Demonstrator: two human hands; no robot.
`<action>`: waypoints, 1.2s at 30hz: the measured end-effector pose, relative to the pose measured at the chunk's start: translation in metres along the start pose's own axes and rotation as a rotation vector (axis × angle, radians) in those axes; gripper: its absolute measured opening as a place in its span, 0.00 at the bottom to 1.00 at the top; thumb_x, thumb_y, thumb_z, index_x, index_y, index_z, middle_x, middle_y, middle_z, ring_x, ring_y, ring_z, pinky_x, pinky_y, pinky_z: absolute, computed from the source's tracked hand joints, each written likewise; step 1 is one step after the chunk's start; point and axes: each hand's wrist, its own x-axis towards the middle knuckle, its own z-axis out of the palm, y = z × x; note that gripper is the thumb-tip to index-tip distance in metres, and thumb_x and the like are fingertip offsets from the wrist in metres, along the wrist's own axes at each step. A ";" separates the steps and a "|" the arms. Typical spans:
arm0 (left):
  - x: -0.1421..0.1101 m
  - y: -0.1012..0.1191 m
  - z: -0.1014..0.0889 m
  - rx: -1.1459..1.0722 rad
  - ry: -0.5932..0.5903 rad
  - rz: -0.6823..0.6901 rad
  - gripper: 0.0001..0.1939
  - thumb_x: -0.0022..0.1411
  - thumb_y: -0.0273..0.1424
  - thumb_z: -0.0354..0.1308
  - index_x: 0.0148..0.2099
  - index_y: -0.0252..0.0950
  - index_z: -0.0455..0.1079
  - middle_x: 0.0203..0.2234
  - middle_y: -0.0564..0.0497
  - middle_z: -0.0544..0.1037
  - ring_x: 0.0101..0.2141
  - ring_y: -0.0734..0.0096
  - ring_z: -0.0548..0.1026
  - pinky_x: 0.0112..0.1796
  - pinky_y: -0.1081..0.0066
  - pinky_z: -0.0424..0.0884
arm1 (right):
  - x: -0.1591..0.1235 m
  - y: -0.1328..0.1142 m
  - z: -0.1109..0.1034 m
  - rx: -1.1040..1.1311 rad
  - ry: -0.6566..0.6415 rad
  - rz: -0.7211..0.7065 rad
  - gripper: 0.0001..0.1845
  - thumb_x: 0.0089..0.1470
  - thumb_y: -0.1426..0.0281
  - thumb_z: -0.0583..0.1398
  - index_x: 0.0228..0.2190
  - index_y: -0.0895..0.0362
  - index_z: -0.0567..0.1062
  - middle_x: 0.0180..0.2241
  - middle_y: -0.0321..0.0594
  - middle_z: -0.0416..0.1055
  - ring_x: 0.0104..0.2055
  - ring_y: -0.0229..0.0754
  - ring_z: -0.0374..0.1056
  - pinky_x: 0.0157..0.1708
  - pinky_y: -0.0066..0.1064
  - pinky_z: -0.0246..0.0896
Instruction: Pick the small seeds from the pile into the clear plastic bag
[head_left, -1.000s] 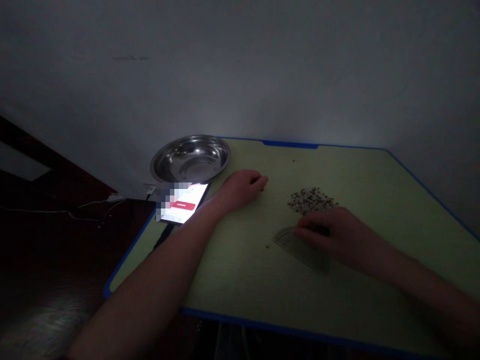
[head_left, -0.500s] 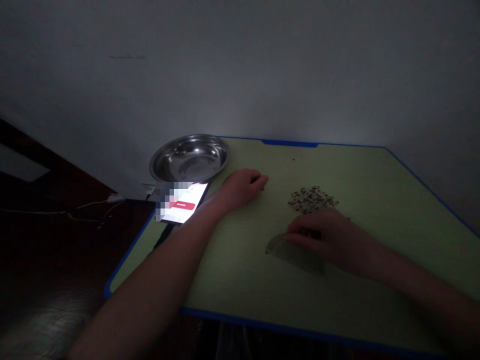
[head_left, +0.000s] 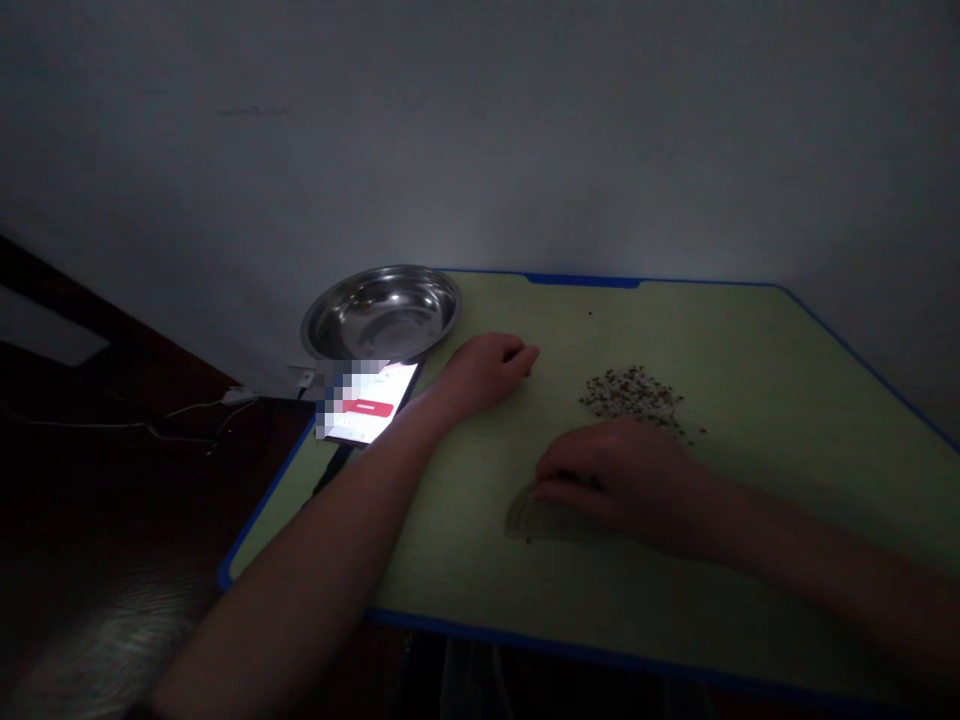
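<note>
My right hand [head_left: 615, 470] pinches a clear, half-round protractor [head_left: 525, 518] and rests low over the table. A small speck lies at the protractor's lower edge. Just beyond this hand is a pile of small dark and pale seeds [head_left: 630, 390], partly hidden by the knuckles. My left hand [head_left: 491, 368] lies on the table left of the pile with its fingers curled in. Whatever is inside those fingers, if anything, is hidden from view.
The pale green table [head_left: 465, 520] has a blue rim and stands against a grey wall. A steel basin [head_left: 382, 315] sits at its back left corner. A lit phone [head_left: 375, 405] lies beside my left forearm. White cables [head_left: 195, 408] run along the floor.
My right hand has moved left and slightly nearer to me with the protractor, which now lies flatter. The left hand keeps its place. The view has shifted slightly.
</note>
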 end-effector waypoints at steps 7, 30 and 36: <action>0.001 -0.001 0.001 -0.003 -0.008 0.003 0.18 0.63 0.39 0.49 0.25 0.37 0.68 0.15 0.55 0.67 0.21 0.73 0.66 0.25 0.72 0.56 | 0.000 -0.013 0.001 0.107 -0.168 -0.082 0.11 0.61 0.66 0.59 0.31 0.57 0.80 0.29 0.37 0.78 0.29 0.38 0.70 0.31 0.28 0.57; 0.001 -0.002 -0.002 0.015 0.006 -0.009 0.18 0.62 0.40 0.48 0.24 0.37 0.65 0.14 0.57 0.65 0.20 0.73 0.63 0.23 0.71 0.53 | -0.018 -0.010 -0.007 0.111 0.078 0.227 0.11 0.59 0.67 0.59 0.27 0.57 0.78 0.23 0.36 0.74 0.24 0.35 0.66 0.26 0.27 0.53; 0.002 -0.005 -0.003 -0.027 0.021 -0.045 0.17 0.61 0.42 0.48 0.26 0.37 0.66 0.15 0.57 0.66 0.22 0.72 0.64 0.25 0.72 0.56 | -0.004 0.001 0.002 -0.003 0.103 0.329 0.10 0.57 0.69 0.59 0.26 0.58 0.77 0.23 0.38 0.74 0.24 0.37 0.66 0.25 0.28 0.50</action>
